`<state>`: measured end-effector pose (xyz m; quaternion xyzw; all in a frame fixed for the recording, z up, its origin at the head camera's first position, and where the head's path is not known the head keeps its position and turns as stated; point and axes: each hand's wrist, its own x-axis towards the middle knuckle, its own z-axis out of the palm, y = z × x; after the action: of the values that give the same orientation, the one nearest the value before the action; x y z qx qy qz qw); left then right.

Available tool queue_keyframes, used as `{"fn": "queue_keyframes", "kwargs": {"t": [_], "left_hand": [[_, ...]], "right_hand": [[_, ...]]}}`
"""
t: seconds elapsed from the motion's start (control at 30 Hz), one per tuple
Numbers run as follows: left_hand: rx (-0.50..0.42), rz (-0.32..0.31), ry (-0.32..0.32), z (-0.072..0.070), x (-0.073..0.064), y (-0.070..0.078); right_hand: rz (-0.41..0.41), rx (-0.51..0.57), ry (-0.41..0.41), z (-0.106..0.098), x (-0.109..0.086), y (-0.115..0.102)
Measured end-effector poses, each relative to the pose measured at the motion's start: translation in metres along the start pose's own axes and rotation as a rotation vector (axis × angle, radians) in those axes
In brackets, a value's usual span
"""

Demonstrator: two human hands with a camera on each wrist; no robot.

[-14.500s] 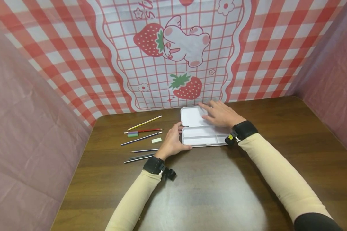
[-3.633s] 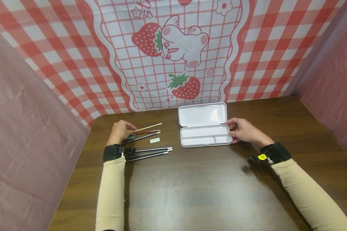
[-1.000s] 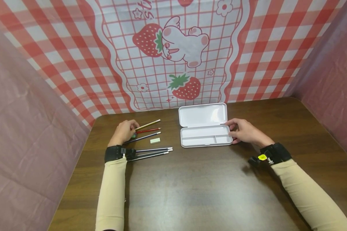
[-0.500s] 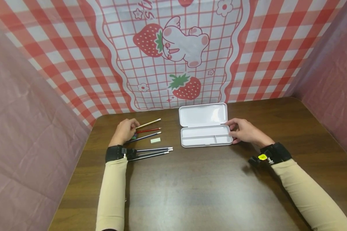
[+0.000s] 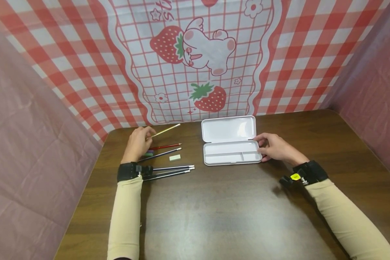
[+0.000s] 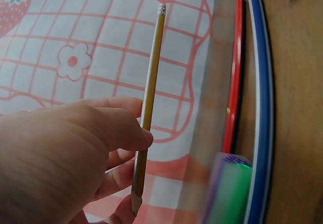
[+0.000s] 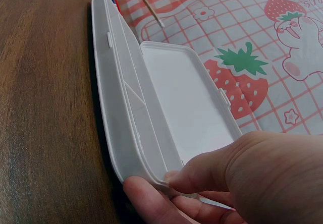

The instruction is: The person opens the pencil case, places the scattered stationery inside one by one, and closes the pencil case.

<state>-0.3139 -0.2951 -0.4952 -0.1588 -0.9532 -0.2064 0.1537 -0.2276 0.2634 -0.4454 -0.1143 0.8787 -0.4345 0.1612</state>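
Observation:
Between thumb and fingers, my left hand [image 5: 139, 142] pinches a yellow pencil [image 6: 151, 82] with a white eraser end, raised off the table at the far left. Its sharpened tip points back toward the palm in the left wrist view. Below that hand lie a red pencil [image 5: 165, 146], a blue pencil [image 5: 164, 154] and a purple and green block [image 6: 232, 188], partly hidden. At the right end of a white pencil case [image 5: 230, 158], my right hand [image 5: 274, 147] grips the rim, thumb on the inner edge and fingers outside. The case's lid [image 7: 186, 93] is folded back, and its compartments hold nothing.
A pale green eraser [image 5: 174, 157] lies between the pencils and the case. Several dark pencils [image 5: 172, 173] lie nearer the front, partly behind the left wrist camera. A checked strawberry cloth [image 5: 208, 97] hangs along the table's back edge.
My left hand has moved from the case to the pencils, then lifted the yellow pencil up and away from the red one. The right hand has shifted to the case's right end and stayed there.

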Motion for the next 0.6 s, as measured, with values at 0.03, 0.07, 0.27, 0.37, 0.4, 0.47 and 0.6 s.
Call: {"fn": "queue_keyframes", "kwargs": {"t": [0.03,0.07,0.27,0.37,0.4,0.47,0.6], "left_hand": [[-0.010,0.002,0.005,-0.005,-0.001,0.007],[-0.016,0.008,0.021,-0.007,-0.001,0.009],[-0.026,-0.009,0.064,-0.020,-0.002,0.027],[-0.031,-0.022,0.057,-0.032,-0.004,0.044],[-0.029,-0.023,0.057,-0.035,-0.005,0.049],[-0.061,-0.013,0.040,-0.041,-0.005,0.055],[-0.048,-0.018,0.039,-0.051,-0.009,0.068]], "right_hand": [[-0.002,0.000,0.000,0.000,0.000,0.000],[-0.003,0.000,-0.001,0.000,0.000,0.000],[-0.001,-0.004,-0.003,0.001,0.001,0.000],[-0.004,-0.003,-0.003,0.001,0.001,0.000],[-0.008,-0.002,-0.001,0.001,0.001,0.001],[-0.009,0.000,0.003,0.000,0.000,0.001],[-0.019,0.004,0.006,0.002,0.002,0.000]]}}
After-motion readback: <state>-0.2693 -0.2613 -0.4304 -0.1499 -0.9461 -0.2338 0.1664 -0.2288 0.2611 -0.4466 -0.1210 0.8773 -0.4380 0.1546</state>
